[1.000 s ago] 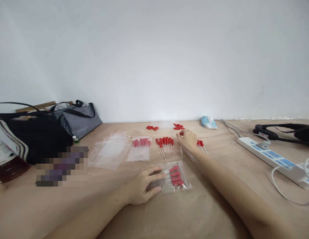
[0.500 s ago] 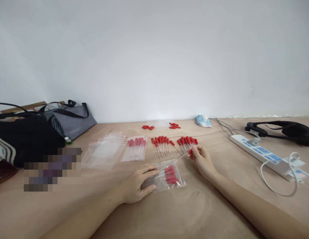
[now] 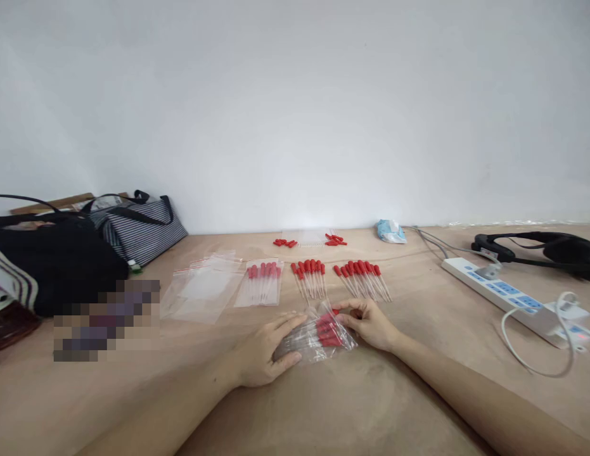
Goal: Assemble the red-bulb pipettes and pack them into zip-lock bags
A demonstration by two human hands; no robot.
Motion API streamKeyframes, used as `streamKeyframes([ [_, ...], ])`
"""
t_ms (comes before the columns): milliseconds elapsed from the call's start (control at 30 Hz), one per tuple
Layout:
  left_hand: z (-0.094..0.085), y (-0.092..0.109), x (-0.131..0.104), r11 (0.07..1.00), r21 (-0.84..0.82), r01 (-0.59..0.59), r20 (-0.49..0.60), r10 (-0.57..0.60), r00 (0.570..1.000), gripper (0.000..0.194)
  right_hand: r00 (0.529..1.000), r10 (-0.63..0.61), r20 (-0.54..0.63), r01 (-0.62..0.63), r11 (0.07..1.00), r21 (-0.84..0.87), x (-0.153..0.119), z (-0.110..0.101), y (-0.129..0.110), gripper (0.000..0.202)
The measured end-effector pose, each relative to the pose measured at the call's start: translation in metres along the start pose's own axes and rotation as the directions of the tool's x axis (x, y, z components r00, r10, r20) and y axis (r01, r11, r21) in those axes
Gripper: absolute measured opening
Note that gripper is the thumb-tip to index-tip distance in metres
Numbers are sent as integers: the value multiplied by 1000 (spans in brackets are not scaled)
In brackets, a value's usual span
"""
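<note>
A clear plastic bag [image 3: 314, 345] with several red-bulbed droppers [image 3: 329, 332] in it lies in front of me. My left hand [image 3: 270, 348] is closed on its left end, thumb below and fingers above. At the bag's right opening, my right hand [image 3: 368, 323] pinches a dropper by its red bulb [image 3: 336, 311], whose stem is hidden in or behind the plastic. Beyond the hands lie two fans of droppers, a middle group [image 3: 311, 269] and a right group [image 3: 360, 271]. Left of these is a filled bag [image 3: 259, 285], beside flat clear bags [image 3: 204, 285].
Farther back are more droppers with red bulbs [image 3: 336, 240] and a blue-white packet [image 3: 391, 231]. A power strip [image 3: 504, 291] with cables and a black headset [image 3: 537, 250] are at right. A striped bag [image 3: 140, 231] and a black bag [image 3: 61, 266] stand at left.
My right hand has moved left and nearer, bringing its dropper from beside the right group to the bag's opening. The bag's right end has lifted and creased.
</note>
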State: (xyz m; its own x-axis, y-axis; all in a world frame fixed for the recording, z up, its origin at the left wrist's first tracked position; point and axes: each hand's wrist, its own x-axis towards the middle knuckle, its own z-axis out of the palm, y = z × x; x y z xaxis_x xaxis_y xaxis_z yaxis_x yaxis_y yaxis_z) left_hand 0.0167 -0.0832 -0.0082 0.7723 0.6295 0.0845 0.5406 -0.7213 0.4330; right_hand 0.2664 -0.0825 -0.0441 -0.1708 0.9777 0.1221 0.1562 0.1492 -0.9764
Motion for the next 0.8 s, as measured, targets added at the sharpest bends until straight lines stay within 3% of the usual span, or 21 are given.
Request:
streamKeyframes([
  [100, 0, 0, 0, 1000, 2, 2, 1, -2, 1000, 54, 992, -59, 115, 67, 996, -66, 6, -5, -3, 31],
  [167, 0, 1, -1, 1000, 3, 4, 1, -4, 1000, 54, 964, -47, 263, 55, 998, -23, 11, -7, -7, 33],
  [233, 0, 0, -1, 1000, 6, 8, 2, -8, 1000, 53, 950, -16, 312, 14, 1000, 10, 16, -6, -9, 35],
  [300, 0, 0, -1, 1000, 6, 2, 2, -2, 1000, 54, 974, 40, 223, -46, 999, 21, 20, -1, -6, 36],
  [367, 1, -1, -1, 1000, 5, -8, -6, 8, 1000, 54, 994, 90, 64, -92, 996, 20, 23, 5, 1, 36],
  [433, 1, -1, -1, 1000, 8, -11, -12, 11, 1000, 54, 990, 100, -96, -103, 994, -27, 25, 10, 9, 31],
  [500, 2, -2, 0, 1000, 19, -7, -20, 7, 1000, 54, 981, 65, -184, -82, 993, -88, 25, 12, 13, 25],
  [667, 1, 1, 0, 998, 68, 5, -64, 0, 998, 51, 991, 101, -85, -102, 995, -6, 20, 0, 10, 27],
  [800, -2, 4, 0, 999, 40, 31, -84, -28, 996, 54, 989, 114, 95, -109, 993, -49, 15, -7, 3, 26],
])
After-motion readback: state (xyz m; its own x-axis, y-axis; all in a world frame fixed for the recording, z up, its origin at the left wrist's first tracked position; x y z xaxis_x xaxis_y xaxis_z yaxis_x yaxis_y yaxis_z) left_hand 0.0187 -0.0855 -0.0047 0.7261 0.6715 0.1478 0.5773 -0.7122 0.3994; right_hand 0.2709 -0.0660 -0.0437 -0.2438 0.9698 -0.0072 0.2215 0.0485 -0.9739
